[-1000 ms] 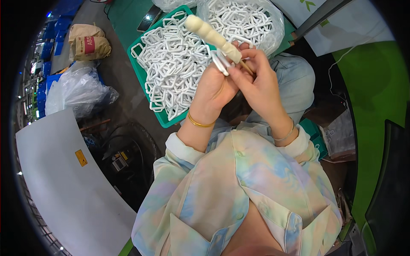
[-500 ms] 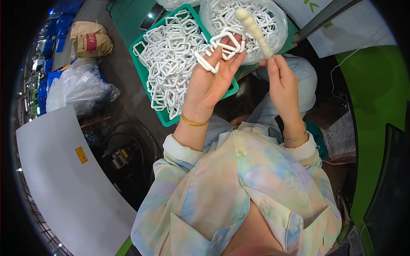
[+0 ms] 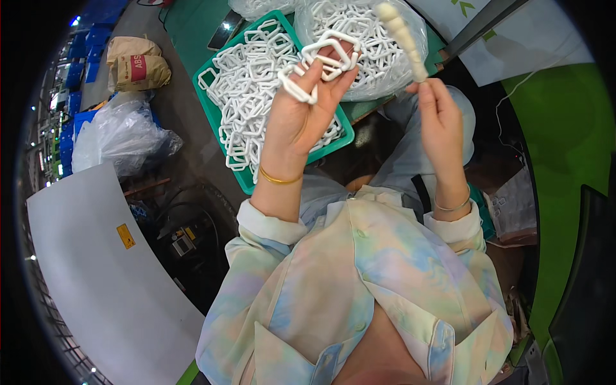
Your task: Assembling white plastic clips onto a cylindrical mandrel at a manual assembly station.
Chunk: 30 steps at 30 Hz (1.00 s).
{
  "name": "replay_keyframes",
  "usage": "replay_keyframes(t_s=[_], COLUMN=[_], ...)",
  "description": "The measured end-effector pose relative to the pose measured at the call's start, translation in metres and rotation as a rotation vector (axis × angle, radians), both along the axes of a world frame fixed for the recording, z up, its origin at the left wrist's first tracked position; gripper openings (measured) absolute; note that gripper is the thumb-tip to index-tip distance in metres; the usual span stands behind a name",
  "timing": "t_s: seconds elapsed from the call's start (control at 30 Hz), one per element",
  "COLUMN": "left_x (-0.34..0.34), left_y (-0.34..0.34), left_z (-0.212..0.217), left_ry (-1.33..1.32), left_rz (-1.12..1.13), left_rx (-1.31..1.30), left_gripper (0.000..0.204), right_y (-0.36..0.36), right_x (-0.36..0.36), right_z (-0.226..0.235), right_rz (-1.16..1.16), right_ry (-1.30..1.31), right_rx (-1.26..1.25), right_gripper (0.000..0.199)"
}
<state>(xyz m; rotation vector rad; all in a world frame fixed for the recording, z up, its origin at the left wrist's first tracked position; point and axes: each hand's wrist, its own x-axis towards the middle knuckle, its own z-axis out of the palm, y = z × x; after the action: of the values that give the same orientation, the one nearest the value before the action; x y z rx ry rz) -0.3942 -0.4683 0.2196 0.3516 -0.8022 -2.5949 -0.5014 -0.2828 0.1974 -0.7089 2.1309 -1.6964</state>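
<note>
Several white plastic angular links (image 3: 332,56) rest in my left hand (image 3: 296,122), its palm turned up and fingers curled around them. One link hangs over the thumb side. My right hand (image 3: 441,119) pinches the lower end of a cream-coloured knobbly stick (image 3: 402,37) between thumb and fingers; it points up and slightly left. Beneath my left hand, a green tray (image 3: 348,136) is heaped with similar white links (image 3: 250,86). Beyond it, a clear plastic bag (image 3: 378,92) holds more of them.
A dark phone (image 3: 226,32) lies at the tray's far left on the green tabletop (image 3: 191,24). Brown paper sacks (image 3: 138,64) and a crumpled clear plastic bag (image 3: 122,138) are at left. A pale grey panel (image 3: 96,256) curves along the lower left.
My left hand has shifted left and slightly away with the links. My right hand has moved right with the stick. Both grips stay as they were.
</note>
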Motion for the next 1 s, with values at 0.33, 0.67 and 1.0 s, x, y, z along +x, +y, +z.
replay_keyframes(t_s=[0.33, 0.67, 1.0], left_x=[-0.054, -0.041, -0.059], left_y=[-0.061, -0.002, -0.011], left_z=[0.009, -0.044, -0.065], left_ry=[-0.303, -0.587, -0.413], left_rz=[0.020, -0.480, -0.105], left_rx=[-1.089, -2.040, -2.017], left_gripper=[0.059, 0.030, 0.035], right_y=[0.016, -0.020, -0.048], right_x=[-0.014, -0.064, -0.087], right_z=[-0.009, -0.085, -0.060], right_rz=[-0.103, -0.175, -0.204], right_ry=[-0.024, -0.159, -0.051], right_rx=[-0.058, 0.031, -0.056], right_gripper=[0.024, 0.043, 0.034])
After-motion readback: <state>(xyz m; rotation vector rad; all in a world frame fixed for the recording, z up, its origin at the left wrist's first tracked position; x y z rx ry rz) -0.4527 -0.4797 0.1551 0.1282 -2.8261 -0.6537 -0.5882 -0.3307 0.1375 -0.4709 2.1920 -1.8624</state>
